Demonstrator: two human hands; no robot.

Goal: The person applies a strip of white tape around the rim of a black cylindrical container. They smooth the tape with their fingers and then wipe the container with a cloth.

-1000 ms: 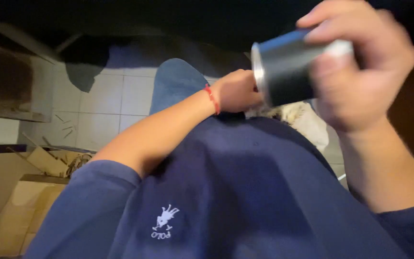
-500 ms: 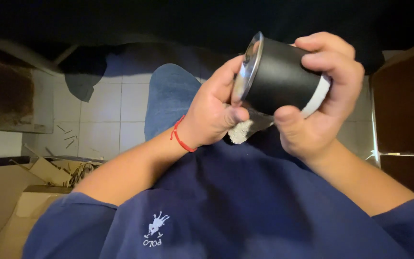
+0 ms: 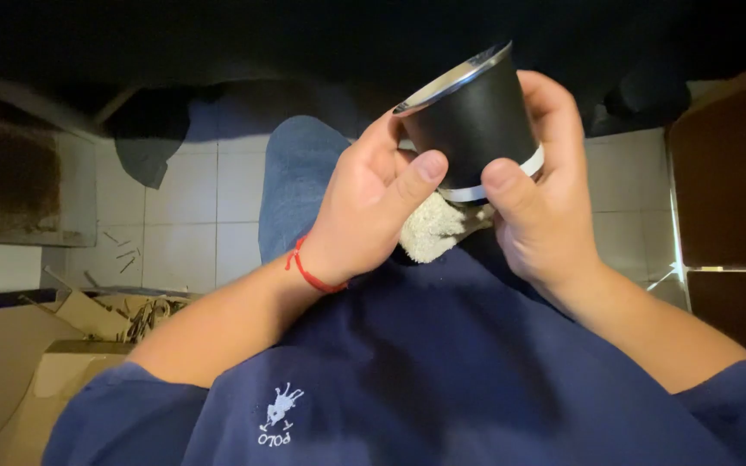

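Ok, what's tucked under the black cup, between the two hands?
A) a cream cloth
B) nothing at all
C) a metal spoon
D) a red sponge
A: a cream cloth shows just below the black cup, between the left hand and the right hand, both of which have a grip on the cup.

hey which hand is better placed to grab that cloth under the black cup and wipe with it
Left, probably. The left hand lies right against the pale cloth, only its thumb and fingertips on the black cup. The right hand wraps the cup's base and seems to carry it.
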